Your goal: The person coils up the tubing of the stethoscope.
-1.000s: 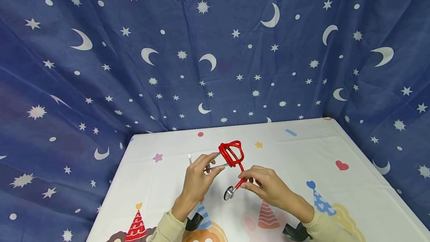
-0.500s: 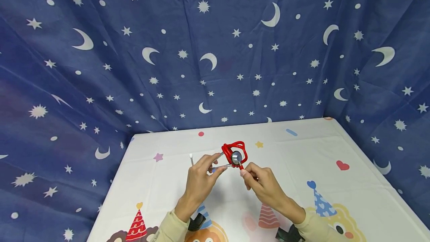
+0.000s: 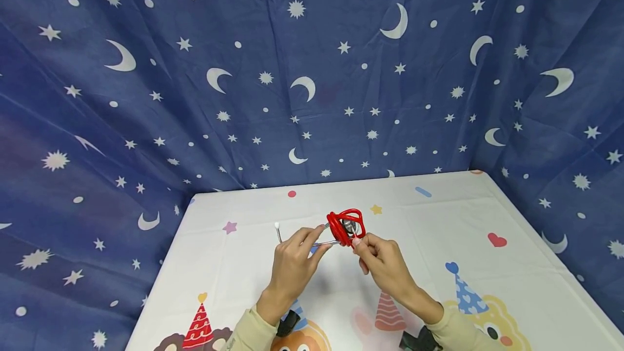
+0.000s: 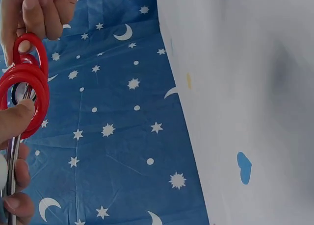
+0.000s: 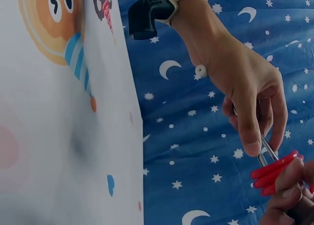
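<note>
A stethoscope is held up over the table between both hands, its red tubing (image 3: 336,228) wound in several loops round its metal ear tubes (image 3: 323,243). My left hand (image 3: 291,265) grips the ear tubes between thumb and fingers, just left of the coil. One white ear tip (image 3: 277,225) sticks out beyond that hand. With thumb and fingertips my right hand (image 3: 387,267) pinches the end of the tubing at the coil's lower right. The round metal chest piece (image 3: 349,226) sits inside the red loop, partly covered by it. In the right wrist view, the fingers hide it.
Below the hands lies a white tablecloth (image 3: 429,232) printed with party hats, animals, a star and a heart. A blue curtain (image 3: 273,96) with moons and stars hangs behind the table and along its sides. Each wrist wears a black camera mount (image 3: 288,323).
The right hand has swung the chest piece from below the coil up in front of it, then into the loop. Both hands and the coil have shifted slightly right.
</note>
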`<state>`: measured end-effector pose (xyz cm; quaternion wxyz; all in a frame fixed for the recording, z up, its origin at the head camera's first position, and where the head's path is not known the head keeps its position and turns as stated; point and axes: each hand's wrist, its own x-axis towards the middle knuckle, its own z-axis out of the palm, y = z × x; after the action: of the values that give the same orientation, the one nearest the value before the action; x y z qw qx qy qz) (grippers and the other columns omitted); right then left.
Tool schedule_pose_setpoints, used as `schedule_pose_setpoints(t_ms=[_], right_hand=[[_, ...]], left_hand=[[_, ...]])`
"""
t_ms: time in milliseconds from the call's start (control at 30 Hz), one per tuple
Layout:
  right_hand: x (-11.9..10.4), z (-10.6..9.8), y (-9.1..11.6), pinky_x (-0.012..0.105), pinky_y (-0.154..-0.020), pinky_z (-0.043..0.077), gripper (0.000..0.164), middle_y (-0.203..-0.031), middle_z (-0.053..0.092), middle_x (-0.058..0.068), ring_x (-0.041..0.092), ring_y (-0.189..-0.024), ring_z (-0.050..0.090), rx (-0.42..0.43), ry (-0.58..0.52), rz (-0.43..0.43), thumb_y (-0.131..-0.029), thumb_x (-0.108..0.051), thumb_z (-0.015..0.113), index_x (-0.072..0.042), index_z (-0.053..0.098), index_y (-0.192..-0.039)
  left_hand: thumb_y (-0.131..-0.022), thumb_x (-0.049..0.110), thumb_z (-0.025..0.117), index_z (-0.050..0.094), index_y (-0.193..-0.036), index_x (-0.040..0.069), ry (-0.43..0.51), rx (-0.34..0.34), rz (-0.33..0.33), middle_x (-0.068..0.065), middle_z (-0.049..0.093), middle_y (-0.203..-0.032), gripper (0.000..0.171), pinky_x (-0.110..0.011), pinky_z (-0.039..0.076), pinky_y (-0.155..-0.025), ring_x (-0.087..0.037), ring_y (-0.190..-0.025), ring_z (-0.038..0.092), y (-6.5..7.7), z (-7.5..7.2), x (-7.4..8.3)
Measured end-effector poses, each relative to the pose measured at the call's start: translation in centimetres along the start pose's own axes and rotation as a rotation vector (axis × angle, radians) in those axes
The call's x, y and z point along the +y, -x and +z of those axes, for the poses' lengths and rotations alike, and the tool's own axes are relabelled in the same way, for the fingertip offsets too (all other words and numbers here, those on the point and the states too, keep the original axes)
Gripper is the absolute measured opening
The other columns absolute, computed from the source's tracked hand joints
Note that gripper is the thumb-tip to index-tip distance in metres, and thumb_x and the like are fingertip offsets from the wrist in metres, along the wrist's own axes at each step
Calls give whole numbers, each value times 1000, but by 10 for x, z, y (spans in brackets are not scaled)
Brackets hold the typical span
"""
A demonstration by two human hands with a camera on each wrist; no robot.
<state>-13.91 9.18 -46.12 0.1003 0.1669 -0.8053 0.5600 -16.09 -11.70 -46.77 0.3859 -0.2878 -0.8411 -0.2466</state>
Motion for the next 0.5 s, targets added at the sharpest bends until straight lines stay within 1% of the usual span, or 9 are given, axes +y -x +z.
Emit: schedule_pose_setpoints(t_ms=[100,167,233,267,300,367,433,500], right_hand=[[-2,1,0,18,-37,20,27,-45,48,5,-4,-40,29,32,2,69,-100,-14,57,-12,57,-73],[-3,1,0,17,-35,21,25,-47,50,8,-4,-38,30,45,-23,114,-99,-16,58,-9,58,-75],[-2,0,0,16,-34,25,21,-52,55,7,-2,-37,32,56,-57,142,-99,-19,59,-8,62,-82],[-1,0,1,16,-35,28,18,-55,57,6,-1,-38,36,58,-72,147,-99,-20,60,-7,64,-87],[-1,0,1,16,-37,33,16,-58,60,4,-1,-40,41,61,-76,135,-98,-20,61,-7,66,-91],[2,-1,1,18,-43,41,14,-63,65,-1,0,-48,50,70,-48,57,-97,-17,62,-4,67,-100],[4,-1,1,18,-47,45,13,-66,68,-4,0,-55,56,98,16,-54,-95,-12,64,-3,69,-103],[7,-2,0,17,-50,48,10,-66,69,-6,-1,-59,59,147,97,-171,-92,-9,68,-2,70,-99]], left_hand=[[-76,25,84,72,-114,9,-46,15,51,-1,69,-88,44,-20,55,-58,-10,-68,69,0,2,1],[-76,24,84,72,-113,8,-70,28,83,-1,69,-86,42,-20,55,-58,-11,-67,68,1,3,2],[-77,23,83,73,-112,8,-82,33,99,-1,68,-85,40,-19,54,-56,-10,-66,68,2,3,4],[-78,23,83,73,-112,7,-83,31,101,-1,68,-85,39,-19,54,-56,-10,-65,67,2,4,4],[-78,23,82,73,-112,7,-84,26,97,-1,68,-85,38,-18,54,-55,-9,-65,67,2,4,5],[-79,24,82,73,-111,7,-78,13,79,-1,68,-84,37,-18,53,-54,-9,-64,67,2,3,6],[-80,25,81,73,-111,8,-73,-3,58,0,68,-85,37,-18,53,-54,-8,-63,67,2,3,7],[-79,25,82,73,-111,8,-65,-14,40,0,69,-85,37,-17,53,-54,-8,-63,67,2,2,8]])
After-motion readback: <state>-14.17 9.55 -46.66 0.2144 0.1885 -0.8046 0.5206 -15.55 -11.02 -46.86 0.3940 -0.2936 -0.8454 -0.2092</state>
